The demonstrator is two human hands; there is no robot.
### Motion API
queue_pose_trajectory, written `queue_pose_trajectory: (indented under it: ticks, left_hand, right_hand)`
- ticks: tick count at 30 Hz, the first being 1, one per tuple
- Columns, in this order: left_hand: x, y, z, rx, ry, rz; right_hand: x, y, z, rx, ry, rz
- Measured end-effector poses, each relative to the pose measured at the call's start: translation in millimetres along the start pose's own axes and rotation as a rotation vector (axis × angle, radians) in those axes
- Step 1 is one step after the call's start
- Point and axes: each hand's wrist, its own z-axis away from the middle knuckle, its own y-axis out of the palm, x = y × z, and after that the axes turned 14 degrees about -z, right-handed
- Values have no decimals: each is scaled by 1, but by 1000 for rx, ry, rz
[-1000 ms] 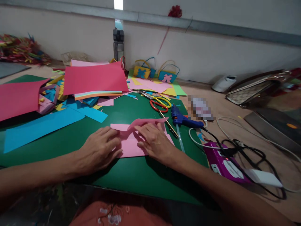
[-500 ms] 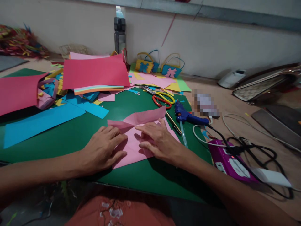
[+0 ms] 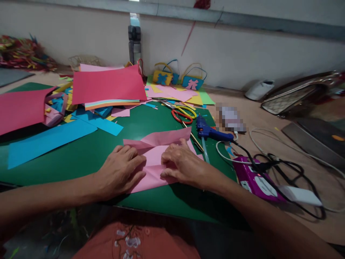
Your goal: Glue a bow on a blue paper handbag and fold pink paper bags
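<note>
A sheet of pink paper (image 3: 151, 180) lies creased on the green board, its far edge folded up. My left hand (image 3: 121, 169) is closed at its left side, with bent fingers and thumb gripping the paper along a crease. On the right side my right hand (image 3: 183, 162) pinches the same sheet, fingers curled in towards the thumb. Both hands hide parts of the paper's sides. Just beyond the right hand lie a blue glue gun (image 3: 212, 132) with a clear glue stick and a pair of scissors (image 3: 183, 115) with red and yellow handles.
Blue paper strips (image 3: 51, 142) and a stack of red and coloured sheets (image 3: 107, 86) lie to the left. Small paper handbags (image 3: 192, 82) stand by the wall. A purple power strip (image 3: 256, 180) with tangled cords sits at the right. The green board's (image 3: 81, 162) front edge is near me.
My right hand's fingers have curled inward from a more stretched pose, and a crease now shows across the pink paper. My left hand stays in place. The view has shifted slightly.
</note>
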Motion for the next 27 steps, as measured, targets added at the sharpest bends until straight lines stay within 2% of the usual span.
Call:
queue_pose_trajectory:
  ticks: [8, 14, 21, 24, 27]
  left_hand:
    - [-4, 1, -6, -95, -35, 64]
    - [-4, 10, -16, -12, -113, 107]
    - [-8, 11, -21, 21, -153, 318]
    - [-11, 10, -22, 16, -206, 395]
    - [-11, 7, -24, 42, -241, 439]
  right_hand:
    - [-7, 3, -6, -152, -9, 151]
    - [-13, 5, -8, -261, -45, 171]
    - [-19, 3, 10, -651, -157, 192]
    - [-20, 5, 20, -654, -202, 207]
    - [-22, 12, 25, -573, -195, 204]
